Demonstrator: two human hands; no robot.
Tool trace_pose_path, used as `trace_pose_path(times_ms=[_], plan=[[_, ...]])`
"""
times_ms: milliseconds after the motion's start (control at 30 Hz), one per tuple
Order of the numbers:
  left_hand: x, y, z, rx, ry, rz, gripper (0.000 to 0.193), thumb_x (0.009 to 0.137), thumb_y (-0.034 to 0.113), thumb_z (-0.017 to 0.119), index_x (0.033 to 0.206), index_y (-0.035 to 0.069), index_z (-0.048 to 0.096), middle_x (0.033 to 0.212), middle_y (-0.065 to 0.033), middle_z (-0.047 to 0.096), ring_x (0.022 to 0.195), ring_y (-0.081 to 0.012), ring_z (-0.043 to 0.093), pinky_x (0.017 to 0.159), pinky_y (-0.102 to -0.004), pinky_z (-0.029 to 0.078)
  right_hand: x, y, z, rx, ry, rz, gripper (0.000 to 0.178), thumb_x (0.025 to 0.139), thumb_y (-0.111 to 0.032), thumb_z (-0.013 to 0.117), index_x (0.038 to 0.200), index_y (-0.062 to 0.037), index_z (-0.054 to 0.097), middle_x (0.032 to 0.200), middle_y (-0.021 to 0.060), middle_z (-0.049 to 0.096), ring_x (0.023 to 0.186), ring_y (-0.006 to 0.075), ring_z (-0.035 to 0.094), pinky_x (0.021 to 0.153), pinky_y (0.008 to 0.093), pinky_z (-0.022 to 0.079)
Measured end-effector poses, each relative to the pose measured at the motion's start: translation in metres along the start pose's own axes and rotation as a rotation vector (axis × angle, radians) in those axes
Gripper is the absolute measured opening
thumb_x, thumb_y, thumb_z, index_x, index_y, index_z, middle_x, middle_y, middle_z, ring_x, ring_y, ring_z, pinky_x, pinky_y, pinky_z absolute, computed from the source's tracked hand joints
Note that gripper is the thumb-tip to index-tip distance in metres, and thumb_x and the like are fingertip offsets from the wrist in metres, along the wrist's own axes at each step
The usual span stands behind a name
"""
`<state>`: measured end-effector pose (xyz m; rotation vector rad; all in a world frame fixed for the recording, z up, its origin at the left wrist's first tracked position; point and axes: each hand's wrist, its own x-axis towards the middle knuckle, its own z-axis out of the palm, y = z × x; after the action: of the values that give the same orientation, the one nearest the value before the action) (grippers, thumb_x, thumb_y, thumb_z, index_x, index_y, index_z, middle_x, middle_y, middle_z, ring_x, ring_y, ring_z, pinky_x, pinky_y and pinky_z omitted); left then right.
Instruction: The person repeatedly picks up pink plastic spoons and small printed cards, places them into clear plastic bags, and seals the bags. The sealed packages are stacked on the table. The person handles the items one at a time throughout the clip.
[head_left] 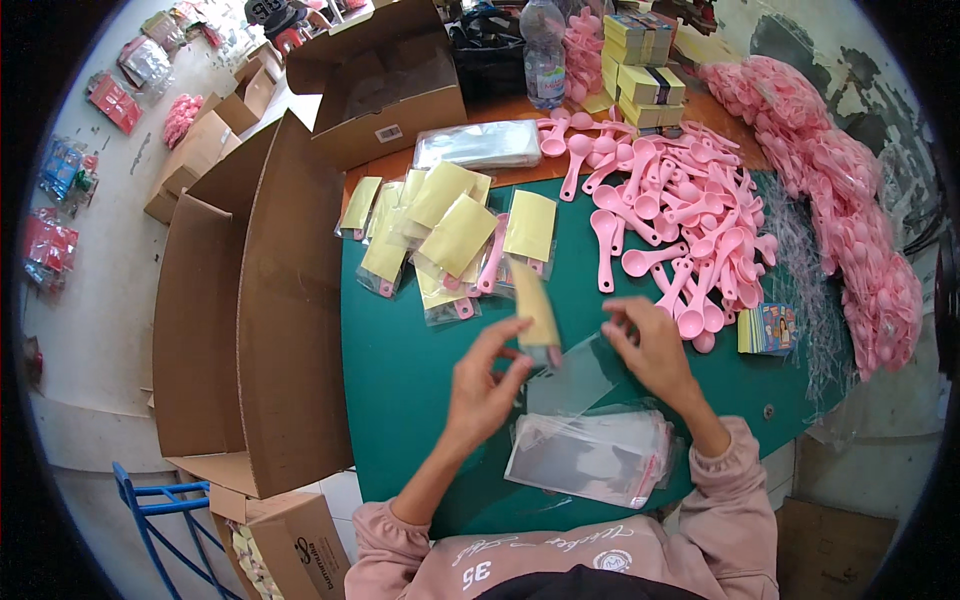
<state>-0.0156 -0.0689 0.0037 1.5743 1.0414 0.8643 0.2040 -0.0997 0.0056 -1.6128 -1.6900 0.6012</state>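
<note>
My left hand (486,380) pinches a small packet with a yellow card (536,308), blurred by motion; a bit of pink shows at its lower end. To its right my right hand (652,348) has its fingers closed at the upper corner of a clear plastic bag (578,378). Below both hands a stack of flat clear bags (580,460) lies on the green tabletop (420,400). Beyond the left hand is a heap of packets with yellow cards (458,235), some showing pink spoons. Loose pink measuring spoons (690,205) are piled at the far right.
Small picture cards (768,330) lie by the spoons. Banded card stacks (645,85), a water bottle (543,60) and a bundle of clear bags (477,145) stand at the back. Open cardboard boxes (290,330) line the left side. Bagged pink spoons (850,200) edge the right.
</note>
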Motion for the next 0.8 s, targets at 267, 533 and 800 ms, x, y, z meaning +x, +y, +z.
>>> trace_pose_path(times_ms=[267,533,800], plan=[[0.016,0.016,0.004,0.7,0.236,0.438,0.035,0.075,0.006,0.062,0.109,0.004,0.054,0.104,-0.0174,0.051,0.093,-0.0314,0.054,0.081,-0.0374,0.043,0.042,0.032,0.03,-0.644,0.198,-0.062,0.025,0.074,-0.008,0.061,0.095,0.0016,0.052,0.086,0.0172,0.054,0.081,0.0304,0.055,0.068,0.0371,0.047],[0.025,-0.018,0.077,0.445,-0.163,0.364,0.038,0.073,0.006,0.061,0.109,0.001,0.052,0.084,-0.013,0.05,0.082,-0.0303,0.053,0.072,-0.0376,0.044,0.032,0.033,0.012,-0.505,0.309,-0.075,0.019,0.072,-0.003,0.059,0.091,-0.0008,0.058,0.09,0.0165,0.054,0.081,0.031,0.054,0.071,0.0382,0.044],[0.051,-0.002,0.037,0.128,-0.385,0.063,0.014,0.081,0.007,0.055,0.091,-0.003,0.057,0.081,-0.0108,0.063,0.078,-0.0195,0.06,0.068,-0.0269,0.047,0.015,0.037,-0.03,0.268,0.421,0.024,0.021,0.08,-0.005,0.059,0.101,-0.0021,0.059,0.086,0.0081,0.055,0.068,0.012,0.055,0.061,0.024,0.045]])
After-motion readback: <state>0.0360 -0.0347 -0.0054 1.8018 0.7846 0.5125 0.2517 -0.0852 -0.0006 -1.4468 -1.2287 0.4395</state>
